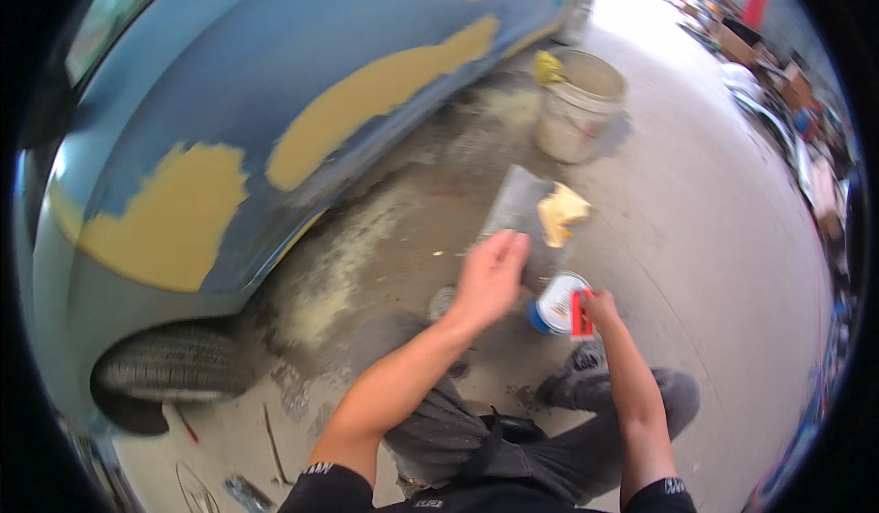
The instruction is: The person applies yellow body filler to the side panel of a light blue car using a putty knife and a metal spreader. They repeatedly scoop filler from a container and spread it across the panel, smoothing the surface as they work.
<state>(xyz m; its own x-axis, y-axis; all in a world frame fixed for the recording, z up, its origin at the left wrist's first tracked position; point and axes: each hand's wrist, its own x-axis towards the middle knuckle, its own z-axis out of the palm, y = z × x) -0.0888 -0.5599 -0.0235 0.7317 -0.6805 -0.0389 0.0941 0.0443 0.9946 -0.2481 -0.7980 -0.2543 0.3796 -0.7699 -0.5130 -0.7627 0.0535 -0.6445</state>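
Note:
My left hand [495, 270] is closed on the near edge of a flat grey board [515, 200]. A pale yellow lump of body filler [561, 209] overlaps the board's right side; whether it rests on the board or beyond it is hard to tell. In my right hand [602, 308] is a red putty spreader [581, 315], gripped at its right end and blurred. The spreader hangs over the edge of a blue can with a white lid [557, 299], which stands on the floor between my feet.
To the left is a blue-grey car body [220, 83] with yellow filler patches [366, 92], above a tire [174, 367]. A dirty bucket [577, 115] with a yellow cloth [548, 67] on its rim stands ahead. Clutter [797, 92] lines the right wall. Tools [275, 444] lie lower left.

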